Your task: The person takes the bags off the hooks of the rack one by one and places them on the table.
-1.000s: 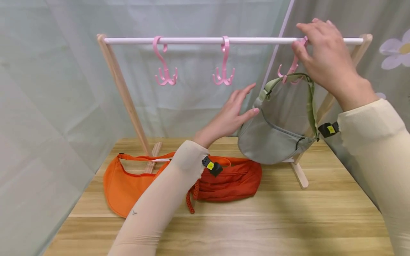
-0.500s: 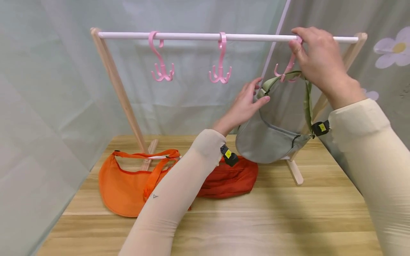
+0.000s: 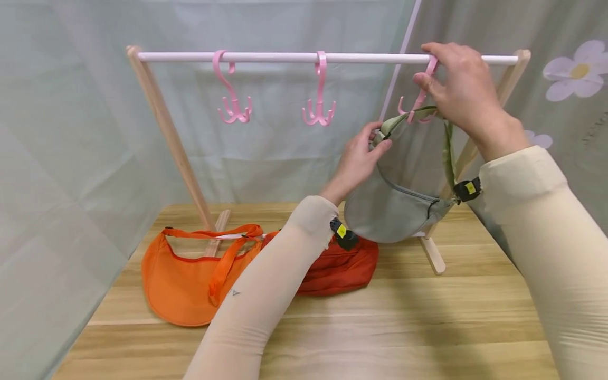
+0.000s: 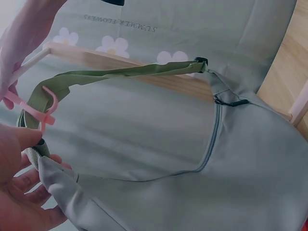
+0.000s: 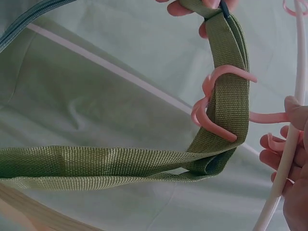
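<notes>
A grey-green shoulder bag [image 3: 389, 214] hangs by its strap [image 5: 231, 106] from the rightmost pink hook [image 3: 421, 97], whose prongs curl around the webbing in the right wrist view. My left hand [image 3: 356, 158] pinches the strap's left end near its buckle, thumb in front and fingers behind, as the left wrist view shows. Up at the white rod [image 3: 275, 57], my right hand [image 3: 467, 87] holds the hook's upper part, thumb on the stem and fingers curled behind the rod. The bag hangs tilted above the table, its right end raised.
Two more pink hooks, a left hook [image 3: 234, 103] and a middle hook [image 3: 320, 97], hang from the rod. The rack's wooden leg [image 3: 171, 137] stands at left. An orange bag [image 3: 176, 290] and a red bag [image 3: 337, 272] lie on the wooden table [image 3: 380, 332], partly behind my left forearm.
My left hand has moved from beside the bag, fingers spread, to gripping the strap's left end. My right hand stays at the rod and hook. The head view has shifted slightly.
</notes>
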`<state>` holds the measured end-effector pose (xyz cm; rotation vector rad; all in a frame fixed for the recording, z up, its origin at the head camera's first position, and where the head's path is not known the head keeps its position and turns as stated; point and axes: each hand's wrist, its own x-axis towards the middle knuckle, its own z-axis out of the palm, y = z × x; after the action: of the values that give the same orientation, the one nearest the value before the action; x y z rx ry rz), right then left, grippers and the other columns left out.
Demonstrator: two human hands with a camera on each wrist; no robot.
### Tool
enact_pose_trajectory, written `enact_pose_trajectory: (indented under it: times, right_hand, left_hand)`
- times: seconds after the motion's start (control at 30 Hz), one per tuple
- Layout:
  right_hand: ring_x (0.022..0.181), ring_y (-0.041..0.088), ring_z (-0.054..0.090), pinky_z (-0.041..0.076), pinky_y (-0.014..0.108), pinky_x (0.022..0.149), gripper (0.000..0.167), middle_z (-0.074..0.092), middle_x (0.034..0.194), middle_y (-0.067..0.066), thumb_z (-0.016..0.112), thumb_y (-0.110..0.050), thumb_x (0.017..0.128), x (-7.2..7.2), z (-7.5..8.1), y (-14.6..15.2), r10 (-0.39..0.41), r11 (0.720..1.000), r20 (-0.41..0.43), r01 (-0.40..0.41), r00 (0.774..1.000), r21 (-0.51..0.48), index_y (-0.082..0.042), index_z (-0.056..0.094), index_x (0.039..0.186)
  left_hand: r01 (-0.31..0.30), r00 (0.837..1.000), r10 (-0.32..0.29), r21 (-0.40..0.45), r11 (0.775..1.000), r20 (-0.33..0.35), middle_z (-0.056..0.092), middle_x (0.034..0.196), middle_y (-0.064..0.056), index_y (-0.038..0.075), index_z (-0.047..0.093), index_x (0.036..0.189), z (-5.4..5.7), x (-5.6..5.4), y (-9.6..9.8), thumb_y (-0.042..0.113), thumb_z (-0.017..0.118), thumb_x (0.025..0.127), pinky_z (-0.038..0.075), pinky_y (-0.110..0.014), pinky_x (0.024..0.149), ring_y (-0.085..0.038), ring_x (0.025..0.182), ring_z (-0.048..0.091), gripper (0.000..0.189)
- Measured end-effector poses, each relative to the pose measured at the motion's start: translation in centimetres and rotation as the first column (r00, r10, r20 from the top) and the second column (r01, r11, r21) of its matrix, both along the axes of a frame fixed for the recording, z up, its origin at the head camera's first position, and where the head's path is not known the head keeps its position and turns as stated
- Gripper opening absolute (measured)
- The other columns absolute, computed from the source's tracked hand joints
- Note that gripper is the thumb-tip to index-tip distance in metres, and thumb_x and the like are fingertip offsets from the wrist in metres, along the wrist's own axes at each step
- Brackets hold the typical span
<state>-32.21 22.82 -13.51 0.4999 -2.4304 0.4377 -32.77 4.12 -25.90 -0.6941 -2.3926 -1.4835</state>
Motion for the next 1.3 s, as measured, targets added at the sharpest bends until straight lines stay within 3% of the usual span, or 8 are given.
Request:
enact_pose_trajectory:
  times: [0.23, 0.43, 0.7, 0.87, 1.0, 1.13, 1.3]
  right_hand:
    - [0.140, 0.043, 0.047, 0.028, 0.053, 0.121, 0.054, 0.054, 0.151, 0.022, 0.064, -0.020, 0.105, -0.1, 0.1, 0.0, 0.004, 1.000, 0.005, -0.004, 1.000, -0.004, -0.003, 0.048, 0.154]
    - [0.140, 0.042, 0.047, 0.028, 0.052, 0.121, 0.053, 0.055, 0.150, 0.021, 0.065, -0.021, 0.105, -0.3, 0.1, -0.1, 0.005, 1.000, 0.005, -0.004, 1.000, -0.021, -0.004, 0.050, 0.153]
    - [0.139, 0.042, 0.048, 0.029, 0.052, 0.120, 0.052, 0.056, 0.149, 0.021, 0.066, -0.020, 0.104, -0.5, 0.1, -0.4, 0.009, 0.999, 0.005, -0.009, 1.000, -0.041, -0.003, 0.052, 0.151]
    - [0.136, 0.045, 0.050, 0.032, 0.054, 0.118, 0.051, 0.057, 0.147, 0.023, 0.066, -0.019, 0.104, -0.6, 0.0, -0.5, 0.006, 0.999, -0.007, -0.006, 1.000, -0.040, -0.002, 0.053, 0.150]
    - [0.132, 0.046, 0.052, 0.033, 0.055, 0.117, 0.047, 0.058, 0.145, 0.024, 0.064, -0.014, 0.104, -0.8, 0.0, -0.6, 0.011, 0.999, -0.021, -0.011, 1.000, -0.038, -0.001, 0.054, 0.149]
    - [0.129, 0.047, 0.054, 0.034, 0.056, 0.116, 0.046, 0.059, 0.143, 0.024, 0.063, -0.012, 0.104, -0.9, 0.0, -0.7, 0.021, 0.999, -0.024, -0.022, 1.000, -0.043, -0.001, 0.055, 0.148]
    - [0.134, 0.045, 0.051, 0.033, 0.054, 0.118, 0.049, 0.057, 0.146, 0.023, 0.065, -0.017, 0.104, -0.9, -0.1, -0.8, 0.023, 0.999, -0.011, -0.023, 1.000, -0.039, -0.001, 0.053, 0.149]
  left_hand:
    - [-0.013, 1.000, 0.013, -0.002, 1.000, -0.017, 0.062, 0.126, -0.006, 0.011, 0.053, 0.150, 0.5, 0.0, -0.5, 0.030, 0.060, 0.108, 0.046, -0.023, 0.088, -0.014, 0.103, 0.056, 0.046]
    - [-0.020, 0.999, 0.022, 0.054, 0.998, -0.032, 0.065, 0.123, -0.007, 0.008, 0.056, 0.148, 1.3, -0.1, -0.7, 0.027, 0.062, 0.107, 0.048, -0.022, 0.086, -0.014, 0.102, 0.060, 0.045]
    - [0.024, 0.999, -0.019, 0.161, 0.987, -0.034, 0.064, 0.118, -0.003, 0.010, 0.056, 0.147, 4.1, 1.0, -0.6, 0.027, 0.063, 0.106, 0.051, -0.022, 0.079, -0.012, 0.097, 0.065, 0.044]
    - [0.091, 0.995, -0.077, 0.229, 0.969, -0.068, 0.065, 0.119, -0.003, 0.011, 0.056, 0.147, 6.1, 2.1, -0.4, 0.025, 0.063, 0.107, 0.050, -0.021, 0.079, -0.012, 0.098, 0.068, 0.043]
    - [0.142, 0.988, -0.117, 0.317, 0.938, -0.097, 0.066, 0.119, -0.005, 0.009, 0.057, 0.146, 7.3, 2.8, -0.4, 0.020, 0.064, 0.105, 0.051, -0.022, 0.077, -0.018, 0.096, 0.072, 0.043]
    - [0.193, 0.980, -0.161, 0.373, 0.908, -0.116, 0.065, 0.119, -0.007, 0.007, 0.058, 0.145, 7.6, 3.3, -0.8, 0.016, 0.065, 0.104, 0.050, -0.024, 0.074, -0.024, 0.096, 0.072, 0.043]
    - [0.215, 0.976, -0.186, 0.374, 0.902, -0.110, 0.065, 0.116, -0.006, 0.005, 0.058, 0.144, 7.0, 3.6, -1.6, 0.014, 0.065, 0.105, 0.050, -0.024, 0.075, -0.022, 0.094, 0.072, 0.041]
